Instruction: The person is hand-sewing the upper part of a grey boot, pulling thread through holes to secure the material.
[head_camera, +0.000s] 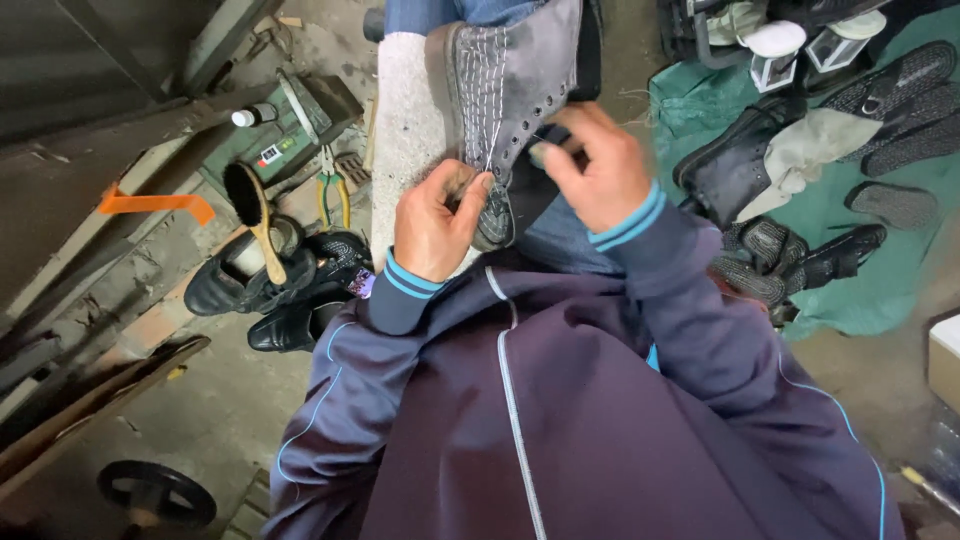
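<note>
**Both hands closed on a grey boot on the lap**

Gripping the toe end of the grey boot (515, 90), the left hand (432, 222) is clenched, with its fingers curled around the dark sole edge near the toe. The right hand (598, 165) is also closed, and its fingertips pinch something small at the boot's lacing side; what it pinches is too small to tell, maybe a needle or the thread. A thin white thread (490, 150) runs down along the rows of white stitches toward the left hand.

The boot lies on the person's knees, on a pale grey pad (405, 130), in the upper middle of the view. Its long axis goes from about 6 o'clock, where the toe is, to about 12 o'clock, where the shaft is. From the left hand the boot goes up toward 1 o'clock; from the right hand the stitched side lies toward 9 o'clock. The two hands are near each other, and the left one is nearer to the stitches and the thread.

At 9 o'clock from the hands, on the floor, a brush with wooden handle (257, 220) rests on black shoes (260, 285), and pliers with yellow-green handles (333, 195) lie just beside. At 3 o'clock several more black shoes and sandals (800, 250) lie on a green cloth (880, 290).
</note>
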